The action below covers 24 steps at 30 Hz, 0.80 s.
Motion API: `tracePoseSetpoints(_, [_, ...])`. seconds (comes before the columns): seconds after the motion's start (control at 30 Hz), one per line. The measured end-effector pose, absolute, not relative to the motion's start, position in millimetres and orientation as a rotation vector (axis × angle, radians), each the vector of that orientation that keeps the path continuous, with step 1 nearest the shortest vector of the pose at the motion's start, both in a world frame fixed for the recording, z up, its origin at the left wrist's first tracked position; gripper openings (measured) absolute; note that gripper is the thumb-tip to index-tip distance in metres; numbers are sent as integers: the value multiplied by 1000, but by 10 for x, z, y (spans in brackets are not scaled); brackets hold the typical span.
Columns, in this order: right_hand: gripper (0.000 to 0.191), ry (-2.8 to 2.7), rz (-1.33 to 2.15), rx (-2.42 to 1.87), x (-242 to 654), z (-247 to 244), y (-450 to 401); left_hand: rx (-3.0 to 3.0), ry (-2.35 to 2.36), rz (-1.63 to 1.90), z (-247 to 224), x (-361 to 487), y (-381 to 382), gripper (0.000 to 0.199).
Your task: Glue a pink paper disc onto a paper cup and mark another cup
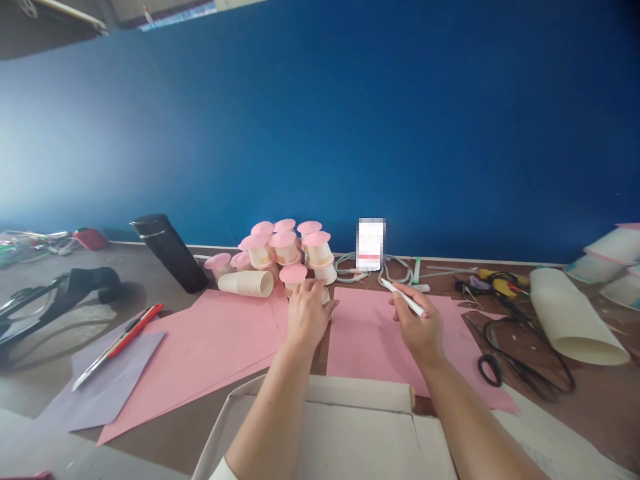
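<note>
My left hand [309, 312] reaches to a paper cup with a pink disc [293, 273] on top, at the front of a cluster of similar cups. Its fingers are bent around something low and pale beside that cup, mostly hidden by the hand. A white pen [406, 299] with a pink end is held in my right hand [421, 330], above a pink sheet [357, 340]. Left of the cluster, a nested stack of cream cups [246, 284] lies on its side.
An open cardboard box [360, 433] is in front of me. On the left are a red cutter [120, 343], more pink paper [215, 333] and a black bottle [173, 253]. Scissors [490, 370], cables and a rolled cream sheet [573, 313] lie right.
</note>
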State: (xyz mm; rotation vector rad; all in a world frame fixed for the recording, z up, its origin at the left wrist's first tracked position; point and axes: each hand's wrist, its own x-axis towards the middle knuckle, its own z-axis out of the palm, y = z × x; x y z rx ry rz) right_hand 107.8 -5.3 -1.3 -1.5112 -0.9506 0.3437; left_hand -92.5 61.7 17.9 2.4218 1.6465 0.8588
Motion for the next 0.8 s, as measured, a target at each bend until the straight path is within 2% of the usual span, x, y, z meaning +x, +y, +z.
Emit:
tracePoseSetpoints(0.27, [36,-963,346,-1525,1084,-14,-52,2401,1794,703,195,-959,619,42])
tracePoseSetpoints(0.4, [39,-950,351,-1538,1087,-11,-52,2285,1781,958,317,-1037,617,50])
tracePoseSetpoints(0.5, [37,-939,361,-1555,1088,-11,-50,2075,1927,1105,458,-1202,634,36])
tracePoseSetpoints(0.53, [37,-938,359,-1551,1087,-12,-50,2011,2029,1012,493,-1268,645,31])
tracePoseSetpoints(0.6, [36,-946,356,-1531,1082,-15,-50,1886,2159,595,519,-1385,670,24])
tracePoseSetpoints(0.67, [36,-965,356,-1515,1077,-18,-51,1879,2117,317,483,-1457,690,22])
tracePoseSetpoints(0.8, [36,-974,367,-1518,1067,-12,-54,1990,1939,221,334,-1452,698,13])
